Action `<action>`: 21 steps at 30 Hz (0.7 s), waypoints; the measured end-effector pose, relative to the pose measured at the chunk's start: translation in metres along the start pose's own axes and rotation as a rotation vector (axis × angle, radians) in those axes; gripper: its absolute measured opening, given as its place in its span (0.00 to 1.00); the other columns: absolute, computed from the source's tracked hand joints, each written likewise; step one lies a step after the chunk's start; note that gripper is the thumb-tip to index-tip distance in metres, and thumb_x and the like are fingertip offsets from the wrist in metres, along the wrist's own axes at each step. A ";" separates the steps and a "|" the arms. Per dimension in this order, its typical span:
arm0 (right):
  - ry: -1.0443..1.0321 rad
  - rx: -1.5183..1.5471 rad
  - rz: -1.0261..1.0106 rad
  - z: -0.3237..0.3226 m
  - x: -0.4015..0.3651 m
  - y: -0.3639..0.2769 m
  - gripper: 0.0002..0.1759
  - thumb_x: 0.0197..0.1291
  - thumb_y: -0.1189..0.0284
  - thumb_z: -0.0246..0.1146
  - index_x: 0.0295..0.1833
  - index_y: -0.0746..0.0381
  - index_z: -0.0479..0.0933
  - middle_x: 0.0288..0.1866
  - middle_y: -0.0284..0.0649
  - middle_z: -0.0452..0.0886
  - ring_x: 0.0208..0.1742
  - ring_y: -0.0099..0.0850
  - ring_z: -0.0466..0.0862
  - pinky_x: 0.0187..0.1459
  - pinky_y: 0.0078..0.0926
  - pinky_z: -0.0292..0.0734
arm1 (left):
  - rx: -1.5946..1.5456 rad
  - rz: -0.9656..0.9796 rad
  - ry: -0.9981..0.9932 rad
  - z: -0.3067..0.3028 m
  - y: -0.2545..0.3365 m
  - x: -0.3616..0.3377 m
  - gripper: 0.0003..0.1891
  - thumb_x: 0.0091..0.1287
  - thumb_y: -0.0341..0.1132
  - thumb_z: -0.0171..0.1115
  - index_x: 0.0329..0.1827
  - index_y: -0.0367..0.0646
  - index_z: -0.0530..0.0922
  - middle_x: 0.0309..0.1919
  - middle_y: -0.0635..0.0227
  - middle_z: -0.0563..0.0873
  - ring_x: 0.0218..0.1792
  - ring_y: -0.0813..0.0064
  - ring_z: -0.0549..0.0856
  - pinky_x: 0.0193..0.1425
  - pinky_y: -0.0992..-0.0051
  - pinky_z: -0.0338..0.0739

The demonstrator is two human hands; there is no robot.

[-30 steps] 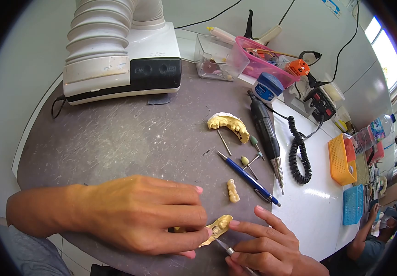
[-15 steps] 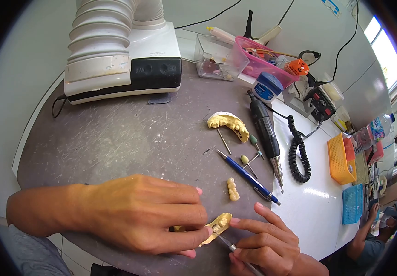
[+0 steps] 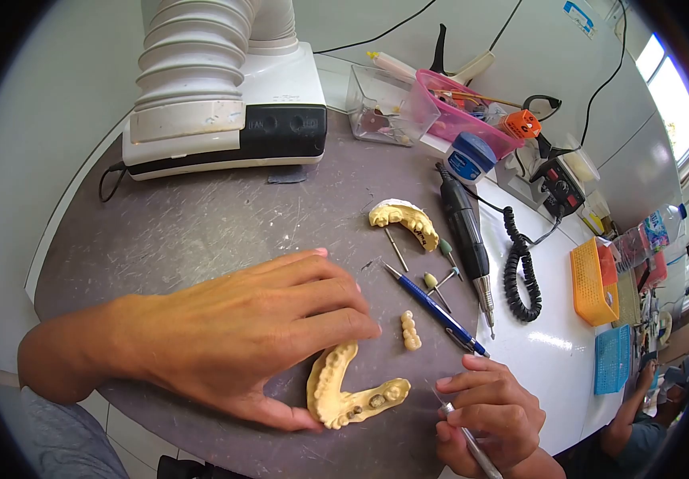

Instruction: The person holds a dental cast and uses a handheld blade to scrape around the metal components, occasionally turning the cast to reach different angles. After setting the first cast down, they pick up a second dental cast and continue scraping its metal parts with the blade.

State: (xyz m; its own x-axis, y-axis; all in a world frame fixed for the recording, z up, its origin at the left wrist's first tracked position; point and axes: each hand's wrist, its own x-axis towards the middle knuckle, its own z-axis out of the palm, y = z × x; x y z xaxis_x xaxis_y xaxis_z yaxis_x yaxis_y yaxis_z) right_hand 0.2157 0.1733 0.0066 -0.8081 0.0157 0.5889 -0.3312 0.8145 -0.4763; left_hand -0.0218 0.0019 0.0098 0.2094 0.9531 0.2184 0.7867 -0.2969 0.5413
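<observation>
The left hand [image 3: 257,327] lies low over the grey worktop [image 3: 161,231], its thumb and fingers apart. The thumb touches the near left edge of a yellow dental model [image 3: 332,391], while the index finger reaches over the model's far end; whether it grips there cannot be told. The model rests on the worktop between the two hands, its arch in full view, with two dark-marked teeth on the arm nearer the right hand [image 3: 496,411].

The right hand is clamped on a slim metal tool [image 3: 476,447], whose thin tip points up and left, near the model's end but apart from it.

Beyond the model lies a short row of crowns [image 3: 410,330], just beside a blue pencil [image 3: 440,311]. Farther off are a second model [image 3: 404,219], a plain rod [image 3: 396,249] and a green-tipped bur [image 3: 451,259]. A black handpiece [image 3: 464,227] lies to their right, near its coiled cord [image 3: 512,279]. A blue jar [image 3: 468,157] stands near the pink basket [image 3: 440,120]. At the right edge, another person [image 3: 624,431] is partly visible.
</observation>
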 end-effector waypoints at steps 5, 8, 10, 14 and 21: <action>-0.041 0.020 -0.059 0.001 0.000 -0.005 0.09 0.59 0.79 0.70 0.40 0.65 0.75 0.32 0.46 0.84 0.42 0.45 0.90 0.54 0.52 0.85 | -0.079 -0.100 0.042 0.002 0.009 0.001 0.43 0.49 0.43 0.86 0.67 0.41 0.73 0.55 0.56 0.79 0.58 0.59 0.80 0.64 0.61 0.76; -0.069 0.002 -0.062 0.002 0.002 -0.010 0.10 0.57 0.79 0.73 0.38 0.64 0.76 0.32 0.44 0.84 0.45 0.46 0.91 0.56 0.51 0.85 | -0.273 -0.105 0.197 0.012 0.012 0.002 0.42 0.48 0.36 0.87 0.66 0.40 0.73 0.55 0.57 0.79 0.57 0.60 0.80 0.59 0.67 0.78; -0.082 -0.023 -0.078 0.003 0.003 -0.011 0.10 0.56 0.79 0.73 0.37 0.64 0.76 0.32 0.44 0.84 0.46 0.46 0.91 0.56 0.51 0.85 | -0.311 -0.081 0.230 0.017 0.015 0.003 0.41 0.48 0.34 0.86 0.66 0.40 0.73 0.56 0.57 0.78 0.57 0.60 0.80 0.59 0.68 0.79; -0.077 -0.038 -0.054 0.006 0.004 -0.010 0.10 0.55 0.80 0.72 0.35 0.63 0.76 0.31 0.44 0.84 0.47 0.46 0.91 0.58 0.51 0.84 | -0.390 -0.051 0.260 0.022 0.016 0.002 0.39 0.51 0.30 0.84 0.67 0.40 0.72 0.58 0.57 0.77 0.57 0.60 0.81 0.60 0.69 0.80; -0.093 -0.051 -0.049 0.008 0.005 -0.008 0.09 0.57 0.79 0.71 0.34 0.63 0.75 0.31 0.43 0.84 0.46 0.45 0.91 0.58 0.51 0.84 | -0.344 -0.027 0.188 0.022 0.018 0.000 0.41 0.53 0.28 0.81 0.72 0.42 0.70 0.59 0.56 0.75 0.58 0.62 0.80 0.60 0.71 0.82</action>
State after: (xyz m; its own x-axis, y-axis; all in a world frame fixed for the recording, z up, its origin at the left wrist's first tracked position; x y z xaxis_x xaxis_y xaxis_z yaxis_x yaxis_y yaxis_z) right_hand 0.2105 0.1618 0.0079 -0.8337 -0.0770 0.5468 -0.3485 0.8415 -0.4129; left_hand 0.0052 -0.0022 0.0024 0.0561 0.9431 0.3278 0.5430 -0.3043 0.7826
